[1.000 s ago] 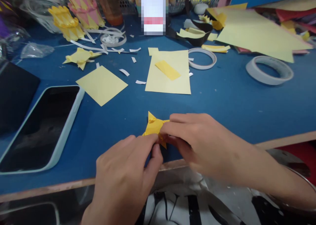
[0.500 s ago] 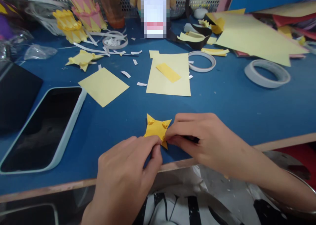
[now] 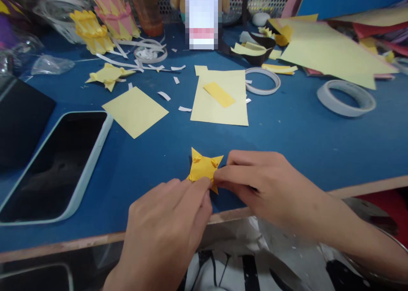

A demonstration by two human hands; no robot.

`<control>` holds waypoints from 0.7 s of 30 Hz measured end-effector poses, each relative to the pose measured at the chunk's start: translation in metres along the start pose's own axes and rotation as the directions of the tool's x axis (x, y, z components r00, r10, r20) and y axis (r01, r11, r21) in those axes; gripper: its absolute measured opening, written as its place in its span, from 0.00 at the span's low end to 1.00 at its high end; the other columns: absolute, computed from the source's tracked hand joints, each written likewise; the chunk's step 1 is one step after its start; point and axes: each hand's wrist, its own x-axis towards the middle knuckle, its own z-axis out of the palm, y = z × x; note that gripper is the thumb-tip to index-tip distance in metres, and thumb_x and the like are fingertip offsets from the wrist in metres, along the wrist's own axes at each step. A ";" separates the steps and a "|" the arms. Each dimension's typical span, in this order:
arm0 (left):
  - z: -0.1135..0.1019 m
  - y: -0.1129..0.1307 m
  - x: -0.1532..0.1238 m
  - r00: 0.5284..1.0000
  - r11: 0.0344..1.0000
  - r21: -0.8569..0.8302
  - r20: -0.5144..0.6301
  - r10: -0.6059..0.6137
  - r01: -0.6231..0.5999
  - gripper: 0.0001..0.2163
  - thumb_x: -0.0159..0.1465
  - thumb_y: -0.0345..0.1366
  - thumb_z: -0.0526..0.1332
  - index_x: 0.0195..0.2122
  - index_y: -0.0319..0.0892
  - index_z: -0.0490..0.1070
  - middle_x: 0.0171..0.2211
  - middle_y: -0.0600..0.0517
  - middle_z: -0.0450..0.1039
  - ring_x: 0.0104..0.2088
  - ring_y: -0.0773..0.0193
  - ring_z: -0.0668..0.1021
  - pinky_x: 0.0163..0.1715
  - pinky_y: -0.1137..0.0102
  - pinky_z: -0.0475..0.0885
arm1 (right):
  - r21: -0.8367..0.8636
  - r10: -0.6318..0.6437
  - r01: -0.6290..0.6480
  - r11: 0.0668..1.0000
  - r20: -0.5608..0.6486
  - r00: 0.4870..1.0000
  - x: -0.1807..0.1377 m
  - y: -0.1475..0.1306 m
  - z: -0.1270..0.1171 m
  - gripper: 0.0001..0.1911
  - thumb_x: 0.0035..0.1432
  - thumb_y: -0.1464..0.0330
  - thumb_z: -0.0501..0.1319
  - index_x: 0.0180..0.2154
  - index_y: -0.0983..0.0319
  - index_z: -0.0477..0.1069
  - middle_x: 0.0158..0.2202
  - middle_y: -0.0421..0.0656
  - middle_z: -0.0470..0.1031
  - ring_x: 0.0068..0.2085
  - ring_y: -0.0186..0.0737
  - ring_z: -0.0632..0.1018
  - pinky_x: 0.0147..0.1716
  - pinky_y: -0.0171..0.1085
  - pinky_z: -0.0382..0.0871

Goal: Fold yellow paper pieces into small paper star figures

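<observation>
A yellow folded paper star [image 3: 203, 167] lies on the blue table near its front edge, two points facing away from me, each with a small curled fold at its base. My left hand [image 3: 168, 218] presses on its near left side, fingers closed together at the paper. From the right, my right hand [image 3: 255, 176] pinches the star's lower right part with bent fingers. The fingertips of both hands nearly meet there and hide the near folds. Beyond lie a pale yellow paper square [image 3: 135, 112] and a pale sheet [image 3: 204, 112] bearing a darker yellow strip [image 3: 219, 94].
A phone [image 3: 54, 167] lies at left beside a dark box [image 3: 22, 125]. Tape rolls [image 3: 346, 98] sit at right. Farther back are a paler folded star [image 3: 109, 76], white paper scraps [image 3: 164, 95], yellow and pink paper ornaments [image 3: 92, 32] and stacked coloured paper [image 3: 334, 48].
My left thumb has drawn in under the fingers, closing the gap seen before. My right fingers have shifted slightly at the star. The whole view has moved a little.
</observation>
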 end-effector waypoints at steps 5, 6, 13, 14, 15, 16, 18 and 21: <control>-0.009 -0.014 0.000 0.996 0.998 0.011 0.052 0.068 -0.069 0.09 0.65 0.27 0.51 0.37 0.41 0.71 0.25 0.53 0.70 0.25 0.64 0.71 0.24 0.69 0.65 | -0.012 -0.012 0.012 1.000 -0.002 1.000 -0.001 0.001 0.001 0.13 0.55 0.82 0.54 0.30 0.66 0.75 0.25 0.41 0.70 0.25 0.32 0.70 0.22 0.30 0.59; -0.013 -0.023 -0.001 0.996 0.996 0.048 0.061 0.069 -0.072 0.09 0.65 0.28 0.52 0.40 0.41 0.72 0.32 0.50 0.71 0.32 0.61 0.73 0.30 0.67 0.68 | -0.004 -0.013 0.013 1.000 -0.012 1.000 -0.001 0.000 0.001 0.13 0.56 0.82 0.55 0.30 0.66 0.76 0.25 0.41 0.70 0.25 0.32 0.69 0.22 0.30 0.59; -0.039 -0.085 -0.012 0.951 0.900 0.317 -0.169 -0.257 0.300 0.10 0.59 0.39 0.62 0.43 0.54 0.75 0.51 0.49 0.68 0.51 0.43 0.70 0.47 0.50 0.68 | 0.059 0.007 -0.005 0.998 -0.026 1.000 -0.002 -0.002 0.000 0.12 0.59 0.80 0.55 0.30 0.65 0.75 0.26 0.40 0.69 0.24 0.30 0.67 0.20 0.30 0.57; -0.039 -0.084 -0.011 0.947 0.905 0.285 -0.159 -0.279 0.315 0.10 0.59 0.40 0.62 0.42 0.55 0.75 0.49 0.50 0.69 0.50 0.46 0.71 0.46 0.53 0.69 | 0.065 0.012 -0.011 0.998 -0.025 1.000 -0.002 -0.003 0.000 0.12 0.59 0.80 0.55 0.30 0.65 0.75 0.26 0.40 0.69 0.24 0.30 0.67 0.20 0.29 0.57; -0.039 -0.082 -0.009 0.943 0.908 0.260 -0.144 -0.299 0.328 0.09 0.59 0.42 0.62 0.41 0.55 0.75 0.48 0.51 0.69 0.49 0.47 0.72 0.45 0.55 0.70 | 0.071 0.015 -0.013 0.997 -0.028 1.000 -0.002 -0.003 -0.001 0.12 0.59 0.80 0.55 0.30 0.65 0.75 0.26 0.40 0.69 0.24 0.29 0.67 0.20 0.29 0.56; -0.038 -0.078 -0.006 0.939 0.907 0.246 -0.124 -0.321 0.342 0.10 0.59 0.43 0.61 0.41 0.55 0.75 0.47 0.50 0.69 0.48 0.48 0.72 0.43 0.56 0.71 | 0.076 0.024 -0.022 0.997 -0.028 0.999 -0.002 -0.003 -0.001 0.12 0.59 0.80 0.55 0.30 0.64 0.75 0.26 0.40 0.68 0.24 0.29 0.66 0.20 0.29 0.56; -0.036 -0.069 -0.001 0.923 0.889 0.249 -0.081 -0.376 0.384 0.11 0.59 0.45 0.61 0.43 0.55 0.75 0.48 0.49 0.69 0.47 0.49 0.73 0.42 0.57 0.71 | 0.078 0.031 -0.029 0.997 -0.029 0.999 -0.002 -0.004 -0.001 0.12 0.60 0.80 0.55 0.30 0.64 0.74 0.26 0.39 0.67 0.24 0.29 0.65 0.20 0.29 0.55; -0.036 -0.065 0.001 0.888 0.839 0.317 -0.021 -0.460 0.442 0.14 0.60 0.46 0.59 0.47 0.55 0.72 0.49 0.48 0.67 0.46 0.48 0.73 0.41 0.56 0.72 | 0.070 0.029 -0.028 0.997 -0.025 0.999 -0.002 -0.003 0.000 0.12 0.60 0.79 0.54 0.30 0.64 0.74 0.26 0.39 0.66 0.24 0.29 0.65 0.20 0.30 0.54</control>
